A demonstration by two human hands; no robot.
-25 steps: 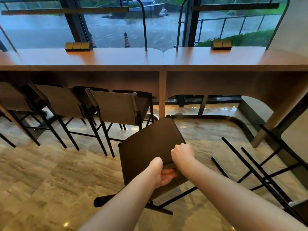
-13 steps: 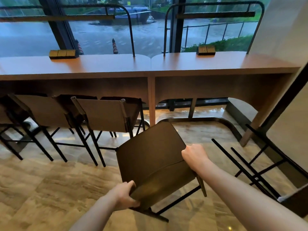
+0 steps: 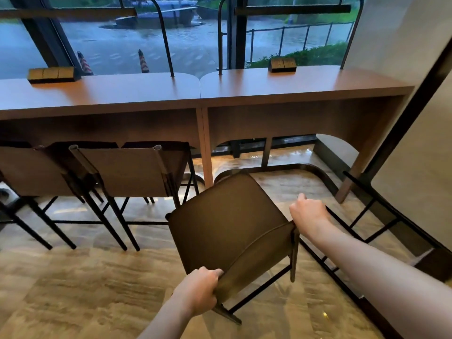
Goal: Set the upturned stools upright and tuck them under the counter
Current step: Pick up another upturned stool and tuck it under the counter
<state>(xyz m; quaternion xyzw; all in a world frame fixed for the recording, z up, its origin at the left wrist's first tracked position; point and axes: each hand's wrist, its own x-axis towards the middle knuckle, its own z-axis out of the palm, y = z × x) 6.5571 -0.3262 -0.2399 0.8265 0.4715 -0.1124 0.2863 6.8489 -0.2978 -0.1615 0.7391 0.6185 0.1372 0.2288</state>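
While both hands (image 3: 254,253) grip the stool (image 3: 227,226), wooden counter (image 3: 269,86) ahead, marble floor (image 3: 85,289), rainy window (image 3: 117,45).

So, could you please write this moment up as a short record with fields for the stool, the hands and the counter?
held stool: dark stool, seat up, tilted, in front of the right bay
left hand: grips the near edge of the backrest
right hand: grips the stool's right side
counter: wooden counter, right bay underneath open
tucked stools: stool row under the left bay
remaining: upturned stool, legs up, at right
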